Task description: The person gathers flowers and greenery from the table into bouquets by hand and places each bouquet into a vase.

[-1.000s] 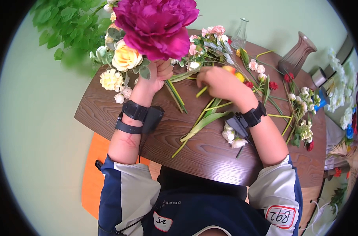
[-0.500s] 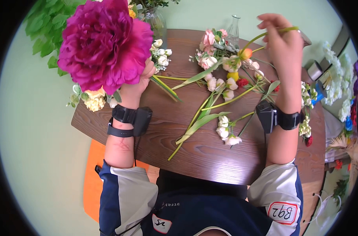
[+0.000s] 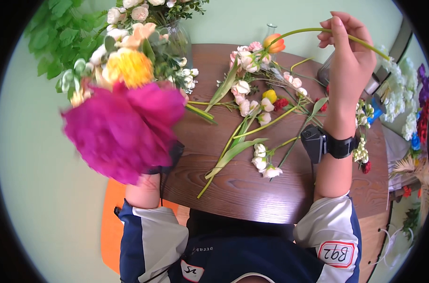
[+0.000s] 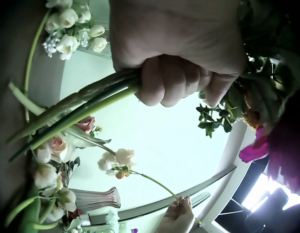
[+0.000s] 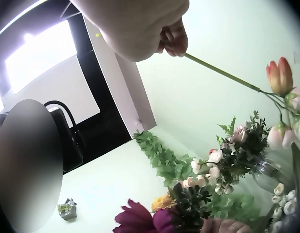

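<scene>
Wood table [image 3: 214, 174] carries loose flowers [image 3: 272, 171]; left grip [image 4: 176, 53] closes round bouquet stems [image 4: 75, 106], right grip [image 3: 350, 52] holds orange tulip [image 3: 276, 44] by stem [image 3: 305, 30], likely to avoid crushing.

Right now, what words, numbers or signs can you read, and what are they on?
"B92": red-edged label on the right sleeve; the 9 looks like a q.
Unclear: the other white label on the shirt has marks I can't make out.
Too small to read surely: pale chest print.
</scene>
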`<state>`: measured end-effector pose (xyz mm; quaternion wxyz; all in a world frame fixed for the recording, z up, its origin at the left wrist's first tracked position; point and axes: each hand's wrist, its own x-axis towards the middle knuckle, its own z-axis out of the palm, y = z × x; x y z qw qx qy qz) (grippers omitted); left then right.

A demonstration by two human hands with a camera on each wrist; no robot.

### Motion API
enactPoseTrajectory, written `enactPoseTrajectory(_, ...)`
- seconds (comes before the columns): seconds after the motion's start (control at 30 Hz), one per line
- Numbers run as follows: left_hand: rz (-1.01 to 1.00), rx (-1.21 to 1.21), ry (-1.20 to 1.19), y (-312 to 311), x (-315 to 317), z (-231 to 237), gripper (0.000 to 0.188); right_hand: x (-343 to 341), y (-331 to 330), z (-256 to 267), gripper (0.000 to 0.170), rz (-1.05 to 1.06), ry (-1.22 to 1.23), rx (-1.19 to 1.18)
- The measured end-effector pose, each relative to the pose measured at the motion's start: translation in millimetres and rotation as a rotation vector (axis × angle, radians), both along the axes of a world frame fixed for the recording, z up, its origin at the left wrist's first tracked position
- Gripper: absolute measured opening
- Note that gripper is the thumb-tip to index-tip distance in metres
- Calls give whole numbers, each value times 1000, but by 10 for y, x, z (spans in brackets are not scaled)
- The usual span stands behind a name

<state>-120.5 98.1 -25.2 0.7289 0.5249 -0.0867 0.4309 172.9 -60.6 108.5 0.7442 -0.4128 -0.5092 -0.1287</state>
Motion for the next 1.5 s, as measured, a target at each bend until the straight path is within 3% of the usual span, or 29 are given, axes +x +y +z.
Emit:
enactPoseTrajectory(0.1,13,13,6,284,-12,155,33,-52,39,-6,16,6,-59,131)
enactPoseTrajectory(0.23,28,15,11,-454,142,-174,33,-128,16,13,16,-69,-154,353)
enactPoseTrajectory(0.4,34,14,15,-740,-89,-334,33,-45,-94,59,16,-77,-111,259)
enactPoseTrajectory(0.47,41,17,13,-486,231,-197,33,8,-190,89,17,-26,-118,-287)
enactPoseTrajectory(0.5,43,18,14,-106,142,34,33,-6,-195,100,18,7,-93,-425)
enactPoseTrajectory(0.53,44,17,16,-104,177,-31,33,28,-170,82,18,8,-93,-424)
enactPoseTrajectory(0.6,44,12,20,-96,221,-25,33,59,-113,58,20,-26,-146,-116)
enactPoseTrajectory(0.67,45,7,24,-101,192,-32,33,70,-160,54,23,-105,-73,-48)
enactPoseTrajectory(0.73,46,1,28,-121,203,-42,33,107,-177,68,19,-161,-311,172)
enactPoseTrajectory(0.8,46,-5,33,-139,231,-49,33,34,-195,78,21,-109,-331,122)
enactPoseTrajectory(0.87,47,-8,37,-126,276,-41,33,-62,-147,83,22,-36,-516,98)
enactPoseTrajectory(0.9,46,-7,39,-107,303,-31,33,-102,-130,64,14,-53,-568,72)
enactPoseTrajectory(1.07,47,-3,44,-43,153,-20,32,-317,147,-198,6,-7,-888,58)
enactPoseTrajectory(1.13,45,7,54,97,191,55,32,-422,232,-346,19,-62,-1063,10)
enactPoseTrajectory(1.17,44,14,59,338,1004,281,32,-467,255,-405,19,-51,-1065,6)
enactPoseTrajectory(1.2,43,18,62,70,838,105,32,-495,281,-461,18,-37,-1070,1)
enactPoseTrajectory(1.23,44,19,63,298,731,224,32,-504,314,-540,18,-38,-1071,4)
enactPoseTrajectory(1.27,45,19,62,-837,-406,-205,32,-510,351,-627,18,0,-1089,-8)
enactPoseTrajectory(1.3,47,17,63,-742,-515,-426,32,-516,381,-685,18,38,-1107,-20)
enactPoseTrajectory(1.47,64,-6,61,-672,-507,-392,32,-450,448,-791,18,130,-1192,54)
enactPoseTrajectory(1.5,70,-11,58,-466,-194,-265,32,-451,464,-809,19,138,-1190,72)
